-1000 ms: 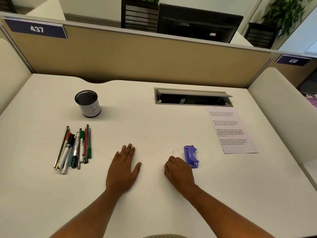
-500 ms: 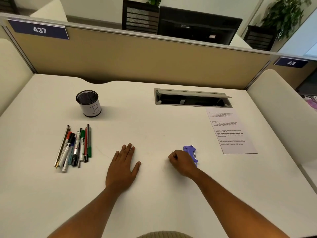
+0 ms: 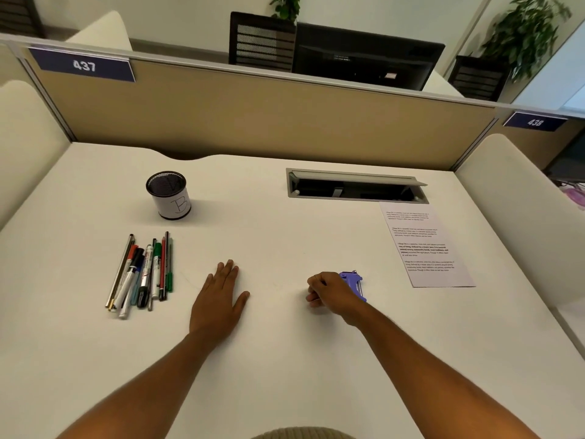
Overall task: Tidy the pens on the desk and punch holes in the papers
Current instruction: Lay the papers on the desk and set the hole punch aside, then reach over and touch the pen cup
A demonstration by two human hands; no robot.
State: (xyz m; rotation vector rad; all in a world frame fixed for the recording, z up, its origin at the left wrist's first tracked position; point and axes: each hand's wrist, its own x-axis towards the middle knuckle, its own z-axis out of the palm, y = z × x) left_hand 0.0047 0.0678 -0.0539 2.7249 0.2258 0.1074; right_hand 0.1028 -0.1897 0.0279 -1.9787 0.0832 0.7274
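Several pens and markers (image 3: 142, 274) lie in a loose bundle on the left of the white desk (image 3: 285, 359). Behind them stands a black mesh pen cup (image 3: 169, 195) wrapped in white paper marked "B". A small purple hole punch (image 3: 354, 282) sits right of centre, and a printed sheet of paper (image 3: 424, 245) lies to its right. My left hand (image 3: 218, 296) rests flat on the desk, right of the pens, holding nothing. My right hand (image 3: 329, 293) is curled into a fist just left of the punch and hides its near-left part.
A recessed cable tray (image 3: 356, 186) with an open lid is set into the desk behind the paper. A tan partition (image 3: 253, 122) closes the back, and cream side panels (image 3: 522, 201) flank the desk. A monitor (image 3: 367, 57) stands beyond the partition.
My right hand has slid forward on the desk and now covers part of the purple punch, its fingers curled tighter. The left hand, pens, cup and paper have stayed put.
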